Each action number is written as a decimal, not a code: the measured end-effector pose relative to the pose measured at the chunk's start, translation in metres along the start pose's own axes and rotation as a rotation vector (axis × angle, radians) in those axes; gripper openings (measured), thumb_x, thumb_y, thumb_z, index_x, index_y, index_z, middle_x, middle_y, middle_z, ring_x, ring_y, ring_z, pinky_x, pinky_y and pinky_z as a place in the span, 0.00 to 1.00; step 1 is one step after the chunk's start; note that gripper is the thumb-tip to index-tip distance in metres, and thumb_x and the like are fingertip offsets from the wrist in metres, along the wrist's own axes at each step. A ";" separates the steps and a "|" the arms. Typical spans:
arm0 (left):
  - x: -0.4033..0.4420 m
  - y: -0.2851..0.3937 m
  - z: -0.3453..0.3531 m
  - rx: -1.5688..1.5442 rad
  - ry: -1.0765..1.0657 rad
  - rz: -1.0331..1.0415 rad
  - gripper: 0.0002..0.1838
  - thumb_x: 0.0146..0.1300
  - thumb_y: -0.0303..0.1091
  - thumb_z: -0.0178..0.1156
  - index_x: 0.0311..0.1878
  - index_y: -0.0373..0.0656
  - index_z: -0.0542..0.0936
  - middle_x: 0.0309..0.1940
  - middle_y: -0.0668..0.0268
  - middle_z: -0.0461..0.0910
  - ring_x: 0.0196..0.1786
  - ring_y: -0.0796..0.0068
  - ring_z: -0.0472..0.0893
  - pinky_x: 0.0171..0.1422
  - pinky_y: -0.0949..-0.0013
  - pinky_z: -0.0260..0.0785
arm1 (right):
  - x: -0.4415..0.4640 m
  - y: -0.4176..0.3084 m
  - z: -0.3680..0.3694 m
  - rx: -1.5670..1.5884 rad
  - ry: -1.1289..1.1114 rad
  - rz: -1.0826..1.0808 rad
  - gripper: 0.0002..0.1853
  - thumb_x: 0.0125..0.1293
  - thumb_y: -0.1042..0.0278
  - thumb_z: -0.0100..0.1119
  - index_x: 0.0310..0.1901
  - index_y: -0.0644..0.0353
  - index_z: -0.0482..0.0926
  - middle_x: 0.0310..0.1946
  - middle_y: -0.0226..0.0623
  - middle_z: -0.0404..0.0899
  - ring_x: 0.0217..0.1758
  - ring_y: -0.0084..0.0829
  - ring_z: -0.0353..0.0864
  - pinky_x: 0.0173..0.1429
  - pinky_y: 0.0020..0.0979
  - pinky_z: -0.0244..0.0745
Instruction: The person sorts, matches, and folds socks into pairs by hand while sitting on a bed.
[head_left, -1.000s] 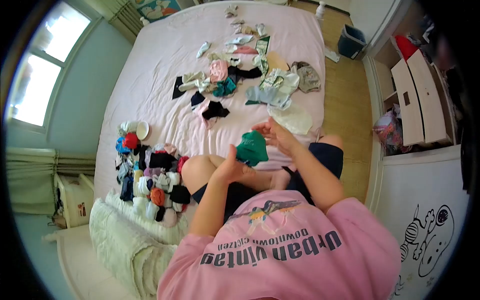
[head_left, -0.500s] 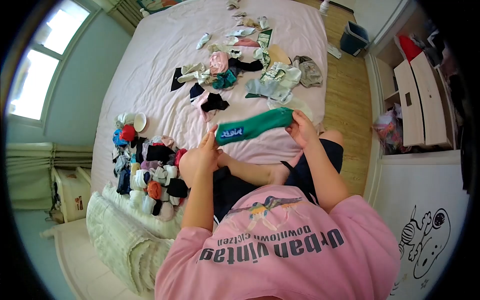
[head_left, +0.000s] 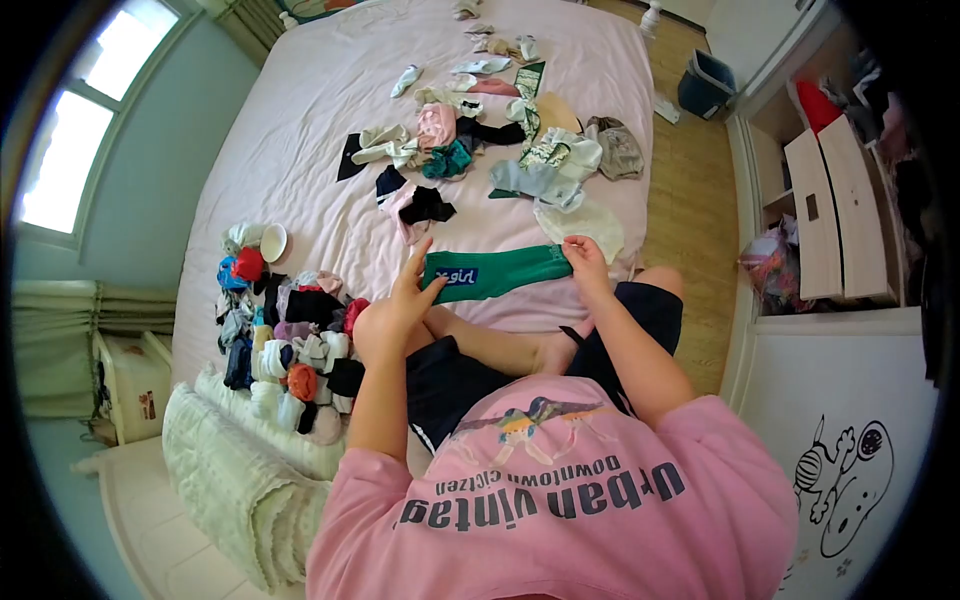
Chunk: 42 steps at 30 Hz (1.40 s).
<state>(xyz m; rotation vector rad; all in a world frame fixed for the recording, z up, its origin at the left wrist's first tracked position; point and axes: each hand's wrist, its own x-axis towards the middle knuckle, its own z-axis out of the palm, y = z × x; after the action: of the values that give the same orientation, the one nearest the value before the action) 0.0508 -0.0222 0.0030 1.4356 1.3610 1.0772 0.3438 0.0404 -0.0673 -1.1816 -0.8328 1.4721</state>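
Observation:
A green sock with a blue lettered patch is stretched flat above my lap. My left hand grips its patch end, thumb across the front and the other fingers partly behind. At the opposite end my right hand pinches the sock's edge. Beyond it on the bed lie a black sock, a teal bunched cloth piece, a grey sock and several loose pale socks.
To my left sits a pile of rolled socks beside a white bowl. A folded pale green quilt lies near my left side. A beige cap rests at the bed's right edge; a bin stands on the floor.
The green sock has dropped slightly toward me and is more level, its patch lettering clearer. Both hands remain at its ends; the left has spread its fingers a little.

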 end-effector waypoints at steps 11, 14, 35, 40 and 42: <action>0.030 -0.096 0.013 0.787 -0.379 -0.174 0.25 0.46 0.38 0.62 0.51 0.47 0.74 0.50 0.58 0.72 0.54 0.58 0.70 0.58 0.62 0.62 | 0.037 0.072 0.002 -0.869 0.193 -0.127 0.08 0.52 0.68 0.58 0.35 0.58 0.75 0.27 0.37 0.75 0.31 0.34 0.74 0.37 0.32 0.69; 0.028 -0.075 0.012 0.826 -0.171 -0.156 0.20 0.46 0.38 0.62 0.46 0.47 0.77 0.49 0.59 0.73 0.52 0.57 0.70 0.57 0.60 0.63 | 0.048 0.050 0.036 -1.007 0.095 -0.420 0.07 0.49 0.72 0.58 0.33 0.57 0.76 0.31 0.41 0.74 0.35 0.39 0.74 0.38 0.35 0.69; 0.036 -0.058 0.011 -0.377 0.222 -0.190 0.10 0.62 0.27 0.50 0.46 0.38 0.73 0.41 0.65 0.76 0.41 0.76 0.75 0.45 0.75 0.67 | 0.172 0.024 0.184 -0.699 -0.231 -0.428 0.20 0.55 0.67 0.58 0.48 0.70 0.71 0.53 0.49 0.62 0.41 0.35 0.77 0.47 0.30 0.71; 0.045 -0.027 0.030 -0.376 0.108 -0.218 0.13 0.63 0.27 0.48 0.51 0.39 0.70 0.43 0.65 0.74 0.40 0.79 0.74 0.44 0.77 0.66 | 0.140 0.019 0.139 -0.877 -0.100 -0.401 0.21 0.54 0.66 0.59 0.47 0.69 0.72 0.48 0.46 0.64 0.38 0.37 0.76 0.45 0.31 0.72; 0.039 -0.016 0.039 -0.424 0.098 -0.244 0.14 0.63 0.29 0.48 0.52 0.40 0.69 0.44 0.64 0.73 0.40 0.78 0.74 0.44 0.76 0.67 | 0.128 0.016 0.125 -0.869 -0.119 -0.486 0.20 0.53 0.67 0.58 0.47 0.67 0.71 0.44 0.44 0.65 0.37 0.37 0.75 0.43 0.32 0.72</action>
<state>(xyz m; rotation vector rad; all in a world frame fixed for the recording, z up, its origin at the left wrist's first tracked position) 0.0852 0.0167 -0.0214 0.8958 1.2438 1.1976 0.2208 0.1712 -0.0793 -1.3586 -1.8040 0.7732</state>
